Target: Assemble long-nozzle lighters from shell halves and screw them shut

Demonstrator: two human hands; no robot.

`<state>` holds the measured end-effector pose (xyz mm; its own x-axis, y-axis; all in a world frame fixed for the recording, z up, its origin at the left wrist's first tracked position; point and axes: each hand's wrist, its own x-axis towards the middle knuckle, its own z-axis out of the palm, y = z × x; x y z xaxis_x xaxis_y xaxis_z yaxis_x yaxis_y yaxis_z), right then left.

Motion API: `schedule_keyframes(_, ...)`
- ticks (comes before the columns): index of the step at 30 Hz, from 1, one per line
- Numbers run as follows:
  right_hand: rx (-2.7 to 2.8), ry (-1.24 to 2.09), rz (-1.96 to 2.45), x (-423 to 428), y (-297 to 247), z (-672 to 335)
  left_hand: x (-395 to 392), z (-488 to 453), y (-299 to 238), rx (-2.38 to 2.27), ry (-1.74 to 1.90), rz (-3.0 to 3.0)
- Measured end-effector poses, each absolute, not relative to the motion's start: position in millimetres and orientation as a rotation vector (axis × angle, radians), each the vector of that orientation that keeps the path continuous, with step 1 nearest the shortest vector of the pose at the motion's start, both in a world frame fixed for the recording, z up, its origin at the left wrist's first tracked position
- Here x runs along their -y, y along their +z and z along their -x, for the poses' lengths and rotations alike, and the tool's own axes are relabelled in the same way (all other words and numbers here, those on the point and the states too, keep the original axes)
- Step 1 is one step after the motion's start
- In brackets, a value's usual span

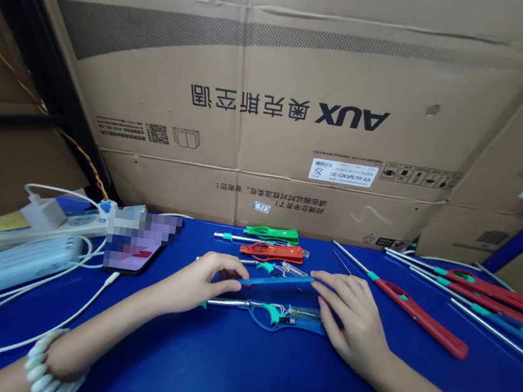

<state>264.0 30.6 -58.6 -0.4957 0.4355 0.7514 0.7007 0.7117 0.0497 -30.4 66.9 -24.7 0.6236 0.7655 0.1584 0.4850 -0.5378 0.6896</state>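
Observation:
Between them, my left hand (219, 278) and my right hand (350, 317) hold a blue plastic lighter shell half (275, 280) by its two ends, seen nearly edge-on. Below it on the table lies an opened blue gas lighter (296, 319) with a metal tube, a teal trigger (276, 314), a clear inner part and thin wires showing. My right fingers partly cover its handle end. Behind the held shell are more inner parts with another teal trigger (267, 267), partly hidden. A red shell (273, 251) and a green shell (272, 233) lie farther back.
Right of my hands lies a red long-necked lighter (419, 314); several more red and blue lighters (494, 294) are at the far right. Left are a phone (139, 247), a light-blue power bank (21, 264), cables and a power strip (82, 222). A cardboard wall (259, 138) stands behind.

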Motion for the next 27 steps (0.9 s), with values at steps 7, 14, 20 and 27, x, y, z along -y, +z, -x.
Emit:
schedule_keyframes(7, 2.048, -0.447, 0.756, -25.0, -54.0, -264.2, -60.3, 24.9, -20.2, -0.889, 0.634, -2.152)
schedule_keyframes(14, 2.075, -0.237, 0.666, -22.7, -58.2, -264.7, -58.3, 21.2, -23.2, -0.858, 0.738, -2.119)
schedule_keyframes(20, 2.176, -0.190, 0.735, -26.7, -63.8, -266.5, -55.9, 19.7, -26.0, -0.928, 0.717, -2.200)
schedule_keyframes(27, 2.257, -0.310, 0.818, -28.2, -61.4, -263.4, -51.8, 17.0, -27.3, -0.932, 0.690, -2.296)
